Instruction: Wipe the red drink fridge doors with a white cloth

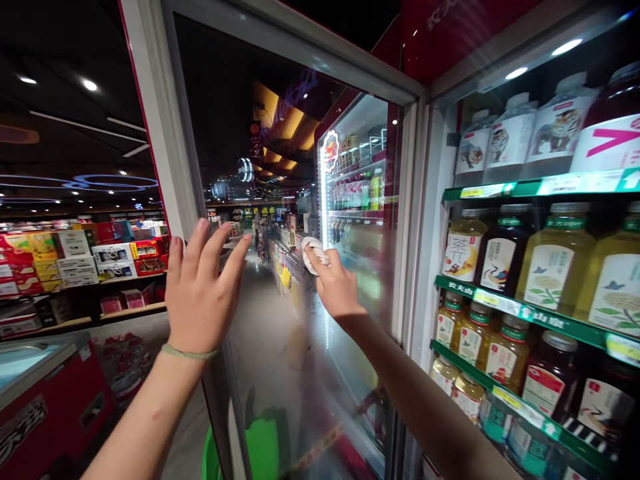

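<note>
A glass cooler door (280, 280) with a pale frame stands swung open in front of me. My right hand (337, 283) grips a bunched white cloth (313, 256) against the glass, near its middle. Over the door's left frame edge, my left hand (205, 293) is raised with its fingers spread and nothing in them; whether it touches the frame I cannot tell. A green band circles the left wrist. The glass is partly hazy and mirrors lit shelves of bottles.
On the right, bottled drinks (545, 257) fill the cooler shelves behind green price strips (500, 303). Boxed goods (80, 260) line a shelf at the left. A red chest freezer (55, 407) stands at lower left, and a green bin (263, 447) sits low behind the door.
</note>
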The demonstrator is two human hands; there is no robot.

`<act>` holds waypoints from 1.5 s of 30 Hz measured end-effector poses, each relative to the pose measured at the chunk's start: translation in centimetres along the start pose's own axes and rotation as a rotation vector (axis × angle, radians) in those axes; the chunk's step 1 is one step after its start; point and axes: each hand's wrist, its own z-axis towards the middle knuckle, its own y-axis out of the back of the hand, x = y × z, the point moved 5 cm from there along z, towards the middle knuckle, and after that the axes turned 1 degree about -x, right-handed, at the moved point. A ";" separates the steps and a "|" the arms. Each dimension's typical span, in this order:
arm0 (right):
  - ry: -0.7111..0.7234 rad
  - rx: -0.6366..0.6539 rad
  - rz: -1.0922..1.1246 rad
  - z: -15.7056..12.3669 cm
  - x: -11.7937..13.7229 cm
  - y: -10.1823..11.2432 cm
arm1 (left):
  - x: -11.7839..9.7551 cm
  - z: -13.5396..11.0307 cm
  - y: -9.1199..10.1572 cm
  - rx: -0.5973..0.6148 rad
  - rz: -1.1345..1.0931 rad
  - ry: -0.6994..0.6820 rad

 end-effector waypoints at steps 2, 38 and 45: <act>0.020 0.008 0.002 0.0 0.5 0.3 | -1.9 -0.4 -0.4 -0.022 -0.012 0.045; -0.226 -0.049 -0.062 0.9 -10.6 0.0 | -7.9 -0.4 -2.8 0.061 -0.292 -0.141; -0.164 -0.018 -0.033 1.5 -11.8 -0.1 | -8.0 -0.4 -3.4 0.151 -0.232 -0.158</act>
